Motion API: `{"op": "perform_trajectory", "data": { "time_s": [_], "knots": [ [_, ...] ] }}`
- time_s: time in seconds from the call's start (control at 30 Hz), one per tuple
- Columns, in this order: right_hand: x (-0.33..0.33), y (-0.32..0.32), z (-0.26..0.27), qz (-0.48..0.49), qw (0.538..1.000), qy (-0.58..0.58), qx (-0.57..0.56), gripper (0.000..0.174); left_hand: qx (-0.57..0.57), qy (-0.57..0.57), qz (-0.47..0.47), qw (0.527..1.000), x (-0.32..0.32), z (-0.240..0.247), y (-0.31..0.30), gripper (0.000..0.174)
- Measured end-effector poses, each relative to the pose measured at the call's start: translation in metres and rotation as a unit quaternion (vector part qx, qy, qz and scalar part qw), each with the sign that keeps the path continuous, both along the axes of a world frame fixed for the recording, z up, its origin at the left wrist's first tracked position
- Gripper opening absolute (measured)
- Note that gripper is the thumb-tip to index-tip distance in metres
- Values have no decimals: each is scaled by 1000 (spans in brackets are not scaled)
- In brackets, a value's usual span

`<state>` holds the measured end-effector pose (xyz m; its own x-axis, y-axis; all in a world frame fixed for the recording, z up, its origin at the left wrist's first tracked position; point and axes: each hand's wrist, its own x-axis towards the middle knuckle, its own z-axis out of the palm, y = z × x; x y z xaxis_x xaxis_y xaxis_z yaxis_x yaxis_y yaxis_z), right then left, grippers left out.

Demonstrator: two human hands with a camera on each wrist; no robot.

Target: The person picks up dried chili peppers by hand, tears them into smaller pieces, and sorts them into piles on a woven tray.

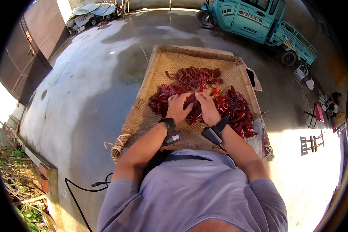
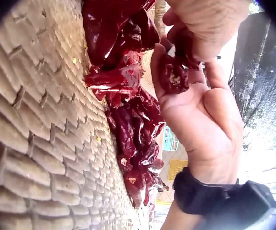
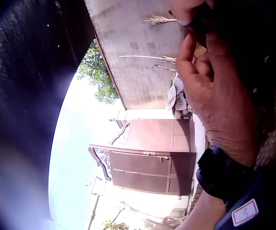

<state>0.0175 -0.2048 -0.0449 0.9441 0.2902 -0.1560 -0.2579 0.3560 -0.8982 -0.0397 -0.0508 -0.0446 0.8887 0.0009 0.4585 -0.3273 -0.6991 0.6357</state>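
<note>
Both hands meet over a woven tray, with a dark red dried pepper between them. My left hand grips it from one side, its fingers bent; it is the nearer hand at the top of the left wrist view. My right hand pinches the pepper from the other side, its palm showing. Glossy red peppers lie below and to the right; a flatter, torn-looking red heap lies beyond the hands. The right wrist view is dark around the pepper.
A teal three-wheeled vehicle stands at the back right. Brown metal gates are at the left. A black cable lies on the concrete floor, and a small stool stands at the right.
</note>
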Motion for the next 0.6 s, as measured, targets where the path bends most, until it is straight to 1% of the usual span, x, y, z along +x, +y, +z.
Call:
{"op": "perform_trajectory", "data": {
  "time_s": [0.03, 0.13, 0.17, 0.2, 0.27, 0.3, 0.37, 0.4, 0.47, 0.53, 0.6],
  "knots": [
    [-2, -2, -2, 20, 1000, 7, 4, 18, 6, -33, 23, 999, 0, -2, 0, 40],
    [-2, -12, -6, 12, 1000, -19, -20, 21, -5, -60, 104, 993, 6, -6, 6, 34],
    [-2, -17, -5, 13, 1000, 0, -24, 24, -13, -83, 126, 989, 7, -10, 8, 31],
    [-1, -21, -6, 20, 1000, 3, -11, 24, -27, -66, 141, 987, 9, -12, 10, 35],
    [1, -28, -8, 35, 999, 10, 17, 23, 55, -129, 247, 959, 12, -17, 9, 43],
    [0, -29, -9, 31, 1000, 2, 7, 23, 45, -117, 250, 960, 10, -11, 9, 49],
    [-2, -29, -11, 22, 1000, -16, -11, 23, 49, -140, 173, 974, 5, 1, 10, 48],
    [-8, -27, -4, 21, 1000, -6, -13, 23, 52, -151, 134, 978, 3, 4, 11, 47],
    [-23, -20, 18, 19, 1000, 14, -16, 24, 88, -111, 41, 989, 0, 5, 8, 48],
    [-22, -16, 15, 36, 997, -37, -50, 27, 120, -123, 9, 985, 4, -5, 3, 48],
    [-18, -10, 8, 46, 990, -98, -85, 29, 106, -113, -8, 988, 8, -12, 4, 44]
  ]
}}
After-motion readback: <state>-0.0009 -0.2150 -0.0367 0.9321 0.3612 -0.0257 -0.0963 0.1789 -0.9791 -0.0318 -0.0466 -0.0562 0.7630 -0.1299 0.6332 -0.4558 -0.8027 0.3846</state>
